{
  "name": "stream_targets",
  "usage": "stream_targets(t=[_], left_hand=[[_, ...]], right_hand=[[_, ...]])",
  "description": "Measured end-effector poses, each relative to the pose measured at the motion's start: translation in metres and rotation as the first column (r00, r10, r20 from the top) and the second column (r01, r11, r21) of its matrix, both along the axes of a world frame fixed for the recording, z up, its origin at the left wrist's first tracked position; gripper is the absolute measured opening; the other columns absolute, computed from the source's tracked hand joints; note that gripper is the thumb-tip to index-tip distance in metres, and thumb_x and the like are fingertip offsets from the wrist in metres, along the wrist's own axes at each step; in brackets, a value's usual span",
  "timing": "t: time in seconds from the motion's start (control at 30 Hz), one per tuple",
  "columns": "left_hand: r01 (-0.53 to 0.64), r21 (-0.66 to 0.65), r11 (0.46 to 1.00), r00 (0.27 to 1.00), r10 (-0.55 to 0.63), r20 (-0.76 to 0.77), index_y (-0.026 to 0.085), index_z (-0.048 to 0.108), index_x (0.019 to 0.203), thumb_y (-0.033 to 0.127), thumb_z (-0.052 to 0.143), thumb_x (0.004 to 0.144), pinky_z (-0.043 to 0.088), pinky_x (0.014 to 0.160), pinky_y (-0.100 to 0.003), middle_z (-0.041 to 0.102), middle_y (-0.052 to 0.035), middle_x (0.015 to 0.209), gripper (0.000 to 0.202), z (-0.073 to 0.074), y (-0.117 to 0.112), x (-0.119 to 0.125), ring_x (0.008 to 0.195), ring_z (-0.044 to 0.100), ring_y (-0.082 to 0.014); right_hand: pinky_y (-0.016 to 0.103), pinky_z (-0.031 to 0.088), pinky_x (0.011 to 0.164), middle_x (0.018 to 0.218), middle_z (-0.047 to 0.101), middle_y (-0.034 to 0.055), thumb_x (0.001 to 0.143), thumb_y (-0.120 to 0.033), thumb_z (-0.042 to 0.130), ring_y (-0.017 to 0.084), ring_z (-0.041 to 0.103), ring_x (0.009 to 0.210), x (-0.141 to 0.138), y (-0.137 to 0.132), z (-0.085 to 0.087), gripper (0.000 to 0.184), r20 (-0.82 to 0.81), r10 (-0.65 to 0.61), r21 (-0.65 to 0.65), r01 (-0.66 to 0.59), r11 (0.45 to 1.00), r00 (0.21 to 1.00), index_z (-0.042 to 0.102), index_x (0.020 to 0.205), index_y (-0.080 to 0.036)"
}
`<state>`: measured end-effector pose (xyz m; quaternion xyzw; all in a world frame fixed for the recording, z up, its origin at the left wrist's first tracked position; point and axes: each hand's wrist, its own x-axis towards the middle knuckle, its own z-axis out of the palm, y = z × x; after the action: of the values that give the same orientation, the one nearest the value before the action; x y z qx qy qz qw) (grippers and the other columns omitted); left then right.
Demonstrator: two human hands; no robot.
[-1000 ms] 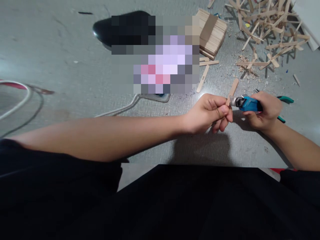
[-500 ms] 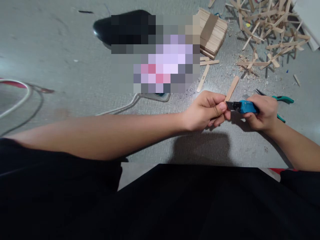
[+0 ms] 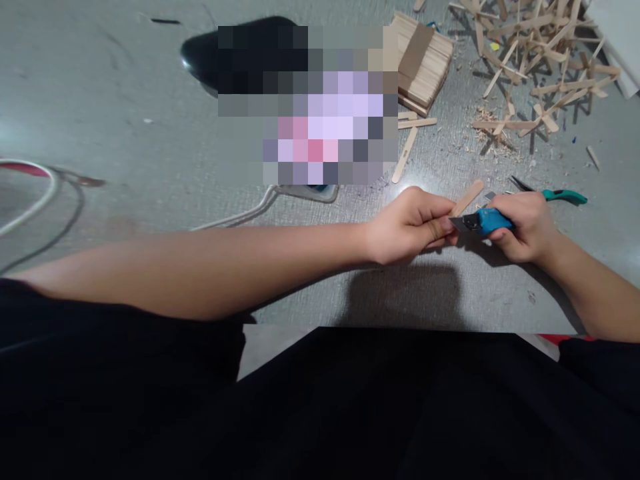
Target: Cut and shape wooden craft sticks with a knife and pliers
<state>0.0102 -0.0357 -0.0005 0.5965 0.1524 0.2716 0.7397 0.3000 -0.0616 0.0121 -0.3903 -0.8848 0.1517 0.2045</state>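
My left hand (image 3: 413, 223) pinches a wooden craft stick (image 3: 469, 197), whose rounded end slants up and to the right past the fingers. In my right hand (image 3: 525, 223) is a blue utility knife (image 3: 493, 219), fingers wrapped round its handle. The knife's blade points left and meets the stick area by my left thumb; whether it is cutting into the wood I cannot tell. Behind my right hand lie green-handled pliers (image 3: 565, 196), partly covered by it.
A banded stack of craft sticks (image 3: 430, 63) lies beyond my hands, with a loose stick (image 3: 405, 155) nearer. Joined stick pieces (image 3: 545, 60) crowd the far right beside wood shavings (image 3: 487, 133). A dark rounded object (image 3: 200, 60) and a white cable (image 3: 235, 217) are leftward. One patch is pixelated.
The craft stick has tilted further right and its free end has come lower. The knife has shifted slightly left and down, and my left fingers have closed in more.
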Motion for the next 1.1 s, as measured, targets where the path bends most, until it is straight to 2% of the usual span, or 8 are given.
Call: stream_targets(t=[0.13, 0.27, 0.33, 0.43, 0.5, 0.57, 0.87, 1.1], left_hand=[[-0.004, 0.174, 0.985, 0.996, 0.019, -0.088, 0.019, 0.071, 0.083, 0.051, 0.072, 0.112, 0.041, 0.048, -0.020, 0.057, 0.0048, 0.055, 0.044, 0.003, 0.000, -0.001, 0.047, 0.054, -0.0086], [-0.036, 0.207, 0.978, 0.992, 0.060, -0.113, 0.018, 0.071, 0.084, 0.035, 0.068, 0.111, 0.043, 0.049, -0.020, 0.059, 0.0047, 0.056, 0.032, 0.002, -0.004, 0.000, 0.048, 0.056, -0.0089], [-0.041, 0.175, 0.984, 0.992, 0.061, -0.113, 0.018, 0.071, 0.084, 0.038, 0.067, 0.112, 0.044, 0.049, -0.021, 0.060, 0.0038, 0.056, 0.034, 0.001, -0.006, 0.000, 0.047, 0.055, -0.0092], [-0.025, 0.016, 1.000, 0.998, 0.025, -0.062, 0.018, 0.073, 0.088, 0.058, 0.072, 0.112, 0.043, 0.048, -0.023, 0.066, 0.0000, 0.060, 0.047, 0.000, -0.008, 0.002, 0.049, 0.058, -0.0106], [0.013, -0.127, 0.992, 1.000, -0.012, 0.011, 0.017, 0.075, 0.091, 0.070, 0.077, 0.107, 0.035, 0.044, -0.024, 0.071, -0.0020, 0.062, 0.055, 0.000, -0.007, 0.003, 0.045, 0.050, -0.0090], [0.059, -0.217, 0.974, 0.996, -0.044, 0.072, 0.017, 0.078, 0.094, 0.074, 0.082, 0.102, 0.027, 0.040, -0.026, 0.073, -0.0030, 0.063, 0.058, 0.001, -0.004, 0.004, 0.040, 0.039, -0.0068], [0.084, -0.242, 0.967, 0.993, -0.061, 0.099, 0.014, 0.085, 0.097, 0.078, 0.088, 0.095, 0.033, 0.039, -0.023, 0.077, -0.0070, 0.065, 0.064, 0.003, 0.006, 0.004, 0.039, 0.045, -0.0066], [0.058, -0.274, 0.960, 0.996, -0.037, 0.081, 0.017, 0.082, 0.094, 0.083, 0.089, 0.092, 0.037, 0.039, -0.023, 0.077, -0.0047, 0.065, 0.066, 0.003, 0.006, 0.005, 0.040, 0.051, -0.0082]], right_hand=[[0.039, 0.031, 0.057, 0.065, 0.056, -0.0010, 0.117, -0.080, 0.039, 0.017, 0.048, 0.054, 0.000, 0.001, 0.001, 0.065, -0.007, 0.053, 0.017, -0.053, 0.998, 0.999, 0.057, 0.084, -0.026], [0.039, 0.028, 0.056, 0.065, 0.055, -0.0014, 0.117, -0.079, 0.042, 0.018, 0.048, 0.053, -0.002, 0.000, 0.000, 0.063, -0.016, 0.065, 0.011, -0.065, 0.998, 0.998, 0.057, 0.084, -0.027], [0.039, 0.028, 0.056, 0.064, 0.055, -0.0010, 0.116, -0.080, 0.041, 0.018, 0.047, 0.054, -0.003, 0.000, -0.001, 0.065, -0.021, 0.041, 0.005, -0.041, 0.999, 0.999, 0.056, 0.083, -0.027], [0.039, 0.031, 0.057, 0.065, 0.054, -0.0007, 0.115, -0.083, 0.039, 0.018, 0.047, 0.054, -0.005, 0.002, -0.003, 0.067, -0.055, 0.025, 0.016, -0.025, 1.000, 0.998, 0.056, 0.083, -0.027], [0.038, 0.033, 0.058, 0.065, 0.054, -0.0015, 0.116, -0.082, 0.039, 0.018, 0.048, 0.055, -0.005, 0.004, -0.003, 0.066, -0.092, 0.036, 0.013, -0.035, 0.999, 0.995, 0.056, 0.084, -0.027], [0.037, 0.035, 0.058, 0.067, 0.055, -0.0025, 0.117, -0.080, 0.042, 0.017, 0.049, 0.055, -0.005, 0.006, -0.002, 0.063, -0.133, 0.048, -0.013, -0.050, 0.999, 0.990, 0.058, 0.086, -0.027], [0.036, 0.034, 0.056, 0.069, 0.055, -0.0038, 0.119, -0.073, 0.050, 0.015, 0.049, 0.056, -0.004, 0.008, 0.001, 0.055, -0.233, 0.071, -0.037, -0.081, 0.996, 0.970, 0.058, 0.090, -0.027], [0.036, 0.037, 0.056, 0.070, 0.059, -0.0027, 0.116, -0.076, 0.052, 0.017, 0.052, 0.056, -0.002, 0.006, -0.002, 0.056, -0.273, 0.036, -0.050, -0.052, 0.997, 0.961, 0.063, 0.092, -0.027]])
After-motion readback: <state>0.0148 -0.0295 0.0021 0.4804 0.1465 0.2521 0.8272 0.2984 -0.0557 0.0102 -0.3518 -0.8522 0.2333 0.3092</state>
